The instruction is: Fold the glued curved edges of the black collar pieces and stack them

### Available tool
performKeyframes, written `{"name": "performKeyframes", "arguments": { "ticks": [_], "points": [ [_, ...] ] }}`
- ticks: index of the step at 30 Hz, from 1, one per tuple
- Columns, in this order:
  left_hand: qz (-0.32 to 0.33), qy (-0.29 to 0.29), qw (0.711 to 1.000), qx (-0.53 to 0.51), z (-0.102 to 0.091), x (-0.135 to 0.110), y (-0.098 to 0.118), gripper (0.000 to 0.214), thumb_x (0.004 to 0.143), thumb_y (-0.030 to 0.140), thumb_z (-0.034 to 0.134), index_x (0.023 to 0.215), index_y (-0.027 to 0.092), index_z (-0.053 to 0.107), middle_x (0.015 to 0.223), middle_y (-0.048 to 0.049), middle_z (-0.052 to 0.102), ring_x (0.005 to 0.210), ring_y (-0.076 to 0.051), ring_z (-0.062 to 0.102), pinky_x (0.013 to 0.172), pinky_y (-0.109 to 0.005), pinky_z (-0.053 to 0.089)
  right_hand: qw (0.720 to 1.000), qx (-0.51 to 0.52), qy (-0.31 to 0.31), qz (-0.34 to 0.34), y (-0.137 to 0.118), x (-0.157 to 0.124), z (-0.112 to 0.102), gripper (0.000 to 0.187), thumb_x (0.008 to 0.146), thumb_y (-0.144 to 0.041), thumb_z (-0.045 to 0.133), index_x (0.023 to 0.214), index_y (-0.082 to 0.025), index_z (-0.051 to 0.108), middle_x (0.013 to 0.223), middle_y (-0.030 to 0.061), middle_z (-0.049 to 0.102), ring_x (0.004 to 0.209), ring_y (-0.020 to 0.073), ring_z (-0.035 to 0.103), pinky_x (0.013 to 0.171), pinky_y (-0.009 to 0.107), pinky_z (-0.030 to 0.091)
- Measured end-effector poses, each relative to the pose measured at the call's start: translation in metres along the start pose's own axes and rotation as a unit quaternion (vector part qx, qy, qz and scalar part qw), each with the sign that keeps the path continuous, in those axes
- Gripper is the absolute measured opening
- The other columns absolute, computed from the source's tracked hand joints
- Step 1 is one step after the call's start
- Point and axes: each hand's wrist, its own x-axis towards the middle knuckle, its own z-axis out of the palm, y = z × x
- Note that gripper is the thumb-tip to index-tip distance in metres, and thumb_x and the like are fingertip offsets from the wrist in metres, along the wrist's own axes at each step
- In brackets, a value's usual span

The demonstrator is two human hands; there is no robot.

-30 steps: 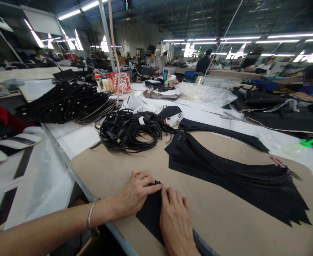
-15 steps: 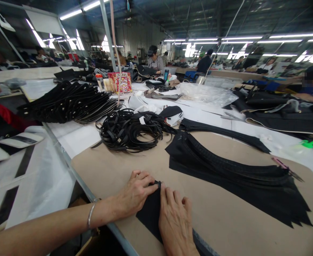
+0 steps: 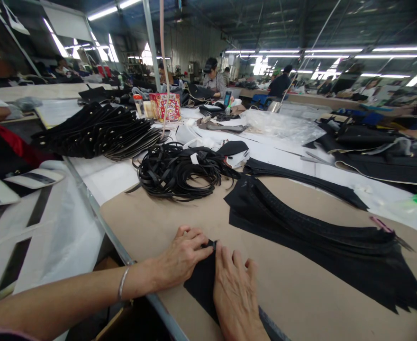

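Note:
A black fabric piece [image 3: 202, 283] lies on the beige work board [image 3: 148, 215] at the near edge of the table. The fingers of my left hand [image 3: 182, 258] are bent and close on its upper end, with the thumb pressing near the corner. Alongside, my right hand [image 3: 235, 291] rests over the right edge of the same piece, fingers drawn together and bearing down on it. The two hands almost meet at the top corner. Part of the fabric is hidden beneath my right hand, and a curved dark edge shows past its wrist.
A fanned stack of black fabric pieces [image 3: 301, 255] lies to the right, with pink-handled snips [image 3: 393, 233] on its end. Coiled black straps [image 3: 173, 177] sit ahead. Black parts with studs [image 3: 95, 132] are piled at left; clear plastic [image 3: 283, 127] lies farther back. Several people work beyond.
The whole view has shifted slightly, so the scene sits a little farther right. Both hands stay on the black fabric piece in nearly the same pose.

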Motion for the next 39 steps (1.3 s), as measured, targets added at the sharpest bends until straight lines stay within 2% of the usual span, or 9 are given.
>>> {"name": "performKeyframes", "arguments": {
  "ticks": [4,9,13,16,21,24,27,33,39],
  "points": [
    [-0.001,0.003,1.0,-0.009,-0.001,0.0,0.001,0.04,0.084,0.007,0.053,0.121,0.023,0.057,0.109,-0.005,0.064,0.109,-0.022,0.05,0.094,-0.041,0.024,0.999,-0.031,0.021,0.0,-0.005,0.002,0.005,0.057,0.084,-0.006,0.04,0.138,-0.02,0.051,0.12,0.0147,0.063,0.111,0.0336,0.054,0.092,0.056,0.042],
    [-0.034,0.01,0.999,-0.023,0.002,0.006,0.002,0.043,0.085,0.005,0.051,0.122,0.025,0.057,0.106,-0.0041,0.065,0.106,-0.021,0.051,0.093,-0.041,0.025,0.998,-0.045,0.028,-0.026,-0.004,0.005,0.013,0.053,0.084,-0.009,0.037,0.133,-0.015,0.055,0.127,0.0158,0.06,0.111,0.0336,0.053,0.094,0.058,0.041],
    [-0.021,-0.017,1.0,0.006,0.001,0.012,-0.001,0.047,0.083,0.004,0.052,0.125,0.025,0.054,0.109,-0.0045,0.063,0.109,-0.022,0.05,0.093,-0.041,0.025,0.996,-0.087,-0.016,0.001,-0.006,0.011,0.011,0.051,0.083,-0.003,0.037,0.129,-0.011,0.058,0.119,0.0176,0.063,0.103,0.0318,0.057,0.093,0.056,0.04],
    [0.005,-0.029,0.999,0.041,-0.001,0.015,-0.003,0.047,0.083,0.003,0.052,0.126,0.023,0.053,0.11,-0.0059,0.062,0.111,-0.023,0.048,0.093,-0.042,0.025,0.994,-0.088,-0.059,0.033,-0.007,0.016,0.002,0.053,0.082,0.001,0.038,0.13,-0.013,0.056,0.107,0.0148,0.065,0.093,0.0285,0.059,0.086,0.052,0.043],
    [0.02,-0.023,0.998,0.056,-0.003,0.017,-0.007,0.041,0.085,0.002,0.05,0.12,0.022,0.057,0.108,-0.0056,0.063,0.11,-0.023,0.049,0.094,-0.043,0.024,0.989,-0.05,-0.097,0.1,0.002,0.016,-0.016,0.041,0.09,-0.009,0.043,0.129,-0.016,0.053,0.102,0.0104,0.065,0.093,0.0258,0.058,0.083,0.045,0.041],
    [-0.018,0.021,0.999,0.021,-0.004,0.021,-0.004,0.033,0.087,0.002,0.048,0.108,0.023,0.063,0.106,-0.0043,0.063,0.105,-0.022,0.051,0.092,-0.042,0.026,0.987,-0.008,-0.107,0.117,0.009,0.015,-0.022,0.028,0.093,-0.016,0.048,0.12,-0.018,0.057,0.104,0.0089,0.064,0.097,0.0256,0.057,0.083,0.041,0.04],
    [-0.04,0.057,0.998,-0.009,-0.004,0.03,0.005,0.031,0.088,0.003,0.047,0.106,0.023,0.064,0.107,-0.0042,0.063,0.104,-0.021,0.052,0.092,-0.041,0.028,0.984,0.033,-0.121,0.129,0.012,0.015,-0.024,0.022,0.093,-0.017,0.05,0.114,-0.019,0.058,0.104,0.0079,0.064,0.099,0.0255,0.057,0.083,0.04,0.039],
    [0.01,0.002,0.995,-0.101,0.006,0.039,0.02,0.035,0.085,0.003,0.047,0.11,0.022,0.062,0.099,-0.0022,0.066,0.099,-0.019,0.054,0.093,-0.038,0.031,0.967,0.106,-0.152,0.177,0.014,0.012,-0.029,0.021,0.092,-0.015,0.05,0.112,-0.016,0.057,0.107,0.0094,0.064,0.103,0.0267,0.057,0.09,0.042,0.038],
    [0.035,-0.013,0.994,-0.104,0.012,0.038,0.015,0.033,0.086,0.003,0.044,0.104,0.021,0.065,0.103,-0.0044,0.065,0.101,-0.02,0.053,0.093,-0.038,0.033,0.955,0.149,-0.16,0.2,0.021,0.006,-0.037,0.013,0.088,-0.012,0.052,0.094,-0.02,0.06,0.092,0.0037,0.067,0.089,0.0214,0.061,0.079,0.031,0.043]
  ]
}}
